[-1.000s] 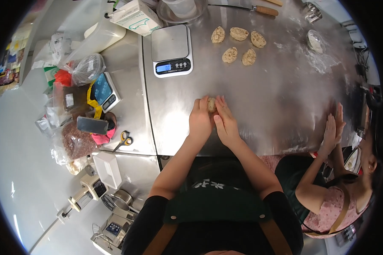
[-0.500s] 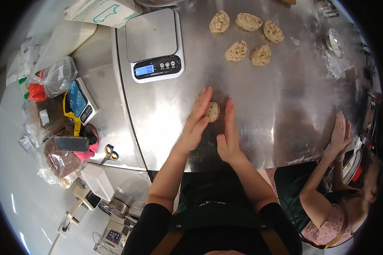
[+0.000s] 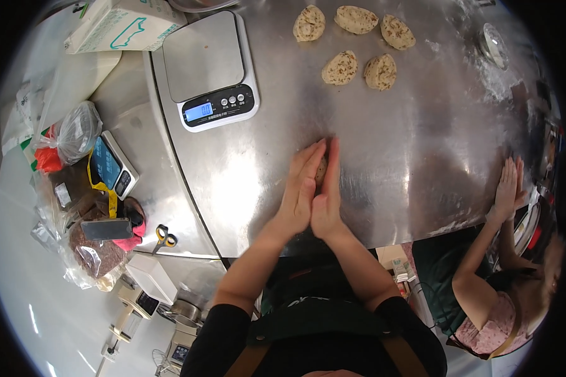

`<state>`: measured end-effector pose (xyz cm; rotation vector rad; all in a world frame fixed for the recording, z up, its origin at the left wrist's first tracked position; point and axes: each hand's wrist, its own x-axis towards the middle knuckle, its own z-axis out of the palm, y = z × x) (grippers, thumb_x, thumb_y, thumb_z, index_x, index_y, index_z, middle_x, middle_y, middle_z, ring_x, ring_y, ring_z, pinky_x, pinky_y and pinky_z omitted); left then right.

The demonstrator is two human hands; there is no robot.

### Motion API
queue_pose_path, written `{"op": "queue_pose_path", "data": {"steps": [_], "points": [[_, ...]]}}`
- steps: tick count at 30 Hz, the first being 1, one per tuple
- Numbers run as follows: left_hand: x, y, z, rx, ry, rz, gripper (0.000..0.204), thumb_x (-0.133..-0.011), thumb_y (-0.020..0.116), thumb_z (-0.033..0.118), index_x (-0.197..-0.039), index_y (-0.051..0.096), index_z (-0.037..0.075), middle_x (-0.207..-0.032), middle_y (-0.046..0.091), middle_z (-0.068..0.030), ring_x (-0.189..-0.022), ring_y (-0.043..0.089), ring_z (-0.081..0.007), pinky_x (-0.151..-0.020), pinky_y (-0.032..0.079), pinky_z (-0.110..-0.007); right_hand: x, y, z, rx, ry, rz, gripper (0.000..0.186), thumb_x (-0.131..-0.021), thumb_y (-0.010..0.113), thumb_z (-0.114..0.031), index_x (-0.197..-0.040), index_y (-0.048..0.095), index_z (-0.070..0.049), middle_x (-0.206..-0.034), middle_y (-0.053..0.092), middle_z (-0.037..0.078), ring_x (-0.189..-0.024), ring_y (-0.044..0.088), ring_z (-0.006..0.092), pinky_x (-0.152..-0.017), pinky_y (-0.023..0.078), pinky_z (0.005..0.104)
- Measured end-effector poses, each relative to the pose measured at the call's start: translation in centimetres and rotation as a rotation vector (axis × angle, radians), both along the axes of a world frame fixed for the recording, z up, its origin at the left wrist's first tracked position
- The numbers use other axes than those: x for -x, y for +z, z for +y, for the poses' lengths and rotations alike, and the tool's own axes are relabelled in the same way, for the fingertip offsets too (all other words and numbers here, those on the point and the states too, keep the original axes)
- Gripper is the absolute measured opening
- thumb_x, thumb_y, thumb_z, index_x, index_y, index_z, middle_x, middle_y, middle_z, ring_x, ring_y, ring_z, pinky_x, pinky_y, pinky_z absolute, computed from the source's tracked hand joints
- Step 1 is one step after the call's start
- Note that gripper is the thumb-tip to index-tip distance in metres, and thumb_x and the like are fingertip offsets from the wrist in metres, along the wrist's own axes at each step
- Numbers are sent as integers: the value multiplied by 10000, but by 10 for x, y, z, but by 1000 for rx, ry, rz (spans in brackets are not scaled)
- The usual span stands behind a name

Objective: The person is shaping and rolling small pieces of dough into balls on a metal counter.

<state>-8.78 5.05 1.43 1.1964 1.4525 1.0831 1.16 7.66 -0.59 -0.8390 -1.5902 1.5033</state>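
A small ball of dough (image 3: 321,171) with brown bits in it is cupped between my two palms, low over the steel worktop, and mostly hidden by them. My left hand (image 3: 299,188) presses along its left side, fingers held together and pointing away from me. Against its right side lies my right hand (image 3: 327,198), also with straight fingers together. The heels of both hands touch. Further off sit several dough pieces (image 3: 340,68) of the same speckled kind, apart from my hands. Left of them is a white digital kitchen scale (image 3: 220,108) with a bare metal plate.
A co-worker's hands (image 3: 508,188) are pressed together at the table's right edge. Flour and a small round metal dish (image 3: 495,47) lie at the far right. Left of the worktop seam are scissors (image 3: 163,237), a phone (image 3: 106,229), a second scale (image 3: 114,164) and bags.
My right hand has moved left and my hands have come together around the dough ball, which showed openly between them before. The view has shifted slightly.
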Motion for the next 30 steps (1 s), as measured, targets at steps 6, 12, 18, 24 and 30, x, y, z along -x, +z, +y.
{"op": "queue_pose_path", "data": {"steps": [6, 12, 18, 24, 30], "points": [[-12, 7, -21, 41, 255, 77, 616, -998, 210, 387, -1413, 286, -62, -1492, 232, -221, -1372, 245, -354, -1116, 195, -409, -14, 9, 26, 59, 38, -50, 822, -944, 363, -448, -1433, 6, 108, -1526, 31, 260, -1428, 36, 350, -1142, 73, 411], [-25, -17, -19, -45, 181, 11, 628, -996, 177, 399, -1425, 264, -52, -1492, 235, -222, -1374, 247, -350, -1121, 185, -408, -7, -2, 18, 96, 65, -26, 737, -935, 364, -340, -1431, 64, 115, -1522, 81, 255, -1423, 74, 363, -1140, 82, 421], [-29, -7, -22, -49, 228, 50, 620, -991, 179, 385, -1428, 255, -48, -1485, 251, -223, -1370, 253, -363, -1122, 169, -444, -15, -1, 4, -8, 24, -39, 740, -944, 355, -361, -1429, 71, 120, -1517, 90, 265, -1417, 113, 361, -1136, 104, 422], [-37, -16, -38, -123, 304, -6, 604, -984, 200, 360, -1410, 294, -57, -1470, 276, -232, -1361, 260, -378, -1120, 164, -459, -9, -3, 35, -26, 121, 20, 801, -953, 328, -461, -1420, 68, 135, -1516, 56, 281, -1412, 105, 386, -1134, 101, 442], [-29, -24, -35, -135, 269, -3, 617, -979, 220, 370, -1416, 275, -61, -1473, 263, -246, -1365, 244, -400, -1117, 172, -462, -14, -4, -1, 68, 28, 40, 766, -963, 297, -428, -1422, 51, 134, -1520, 75, 264, -1417, 105, 359, -1139, 90, 435]]}}
